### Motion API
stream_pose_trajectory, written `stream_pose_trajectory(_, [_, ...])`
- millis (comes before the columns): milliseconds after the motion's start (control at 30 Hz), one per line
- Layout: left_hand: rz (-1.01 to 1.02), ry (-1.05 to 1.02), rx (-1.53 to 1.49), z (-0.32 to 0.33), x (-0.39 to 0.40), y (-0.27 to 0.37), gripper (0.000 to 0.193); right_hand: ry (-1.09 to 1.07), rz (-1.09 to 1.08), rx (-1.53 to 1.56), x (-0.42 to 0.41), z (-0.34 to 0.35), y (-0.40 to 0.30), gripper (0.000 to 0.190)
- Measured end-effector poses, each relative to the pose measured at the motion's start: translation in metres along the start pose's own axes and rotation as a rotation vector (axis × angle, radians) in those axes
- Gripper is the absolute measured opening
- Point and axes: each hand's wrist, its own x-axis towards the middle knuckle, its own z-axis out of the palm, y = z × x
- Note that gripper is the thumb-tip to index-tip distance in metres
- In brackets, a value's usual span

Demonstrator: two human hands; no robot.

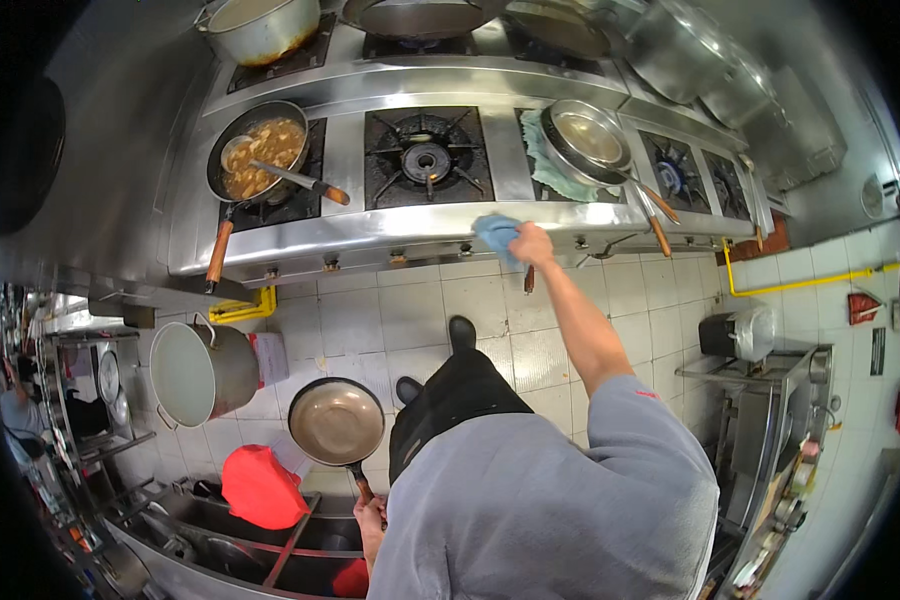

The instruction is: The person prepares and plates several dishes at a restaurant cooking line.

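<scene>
My left hand (pixel 370 513) is closed around the wooden handle of a frying pan (pixel 336 421). The pan is held low over the floor at my left side, its inside bare and brownish. With my arm stretched forward, my right hand (pixel 532 245) grips a blue cloth (pixel 498 234) at the front edge of the steel stove (pixel 390 225). A short brown handle (pixel 529 280) shows just under that hand; whether I hold it is unclear. Beyond the cloth lies an unlit burner (pixel 427 161).
A pan of chunky brown stew (pixel 266 157) with a ladle (pixel 300 178) sits on the left burner. Stacked pans (pixel 589 139) rest on a green cloth (pixel 544 161). A flame burns at right (pixel 671 176). A large pot (pixel 184 375) and sinks (pixel 330 534) are to my left.
</scene>
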Motion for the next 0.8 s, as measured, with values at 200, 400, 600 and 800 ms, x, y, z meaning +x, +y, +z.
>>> stream_pose_trajectory(200, [0.12, 0.019, 0.069, 0.011, 0.001, -0.016, 0.006, -0.004, 0.221, 0.408, -0.001, -0.083, 0.07, 0.042])
stream_pose_trajectory(400, [0.041, -0.054, 0.111, 0.054, -0.028, 0.019, 0.006, 0.473, -0.14, 0.32, 0.023, -0.14, 0.009, 0.036])
stream_pose_trajectory(600, [-0.019, -0.073, -0.008, 0.117, -0.06, 0.052, 0.015, 0.394, -0.423, 0.332, 0.028, -0.087, 0.043, 0.052])
stream_pose_trajectory(800, [0.042, -0.145, -0.062, 0.201, -0.106, 0.096, 0.018, -1.092, -0.009, 0.294, -0.131, 0.087, 0.225, 0.085])
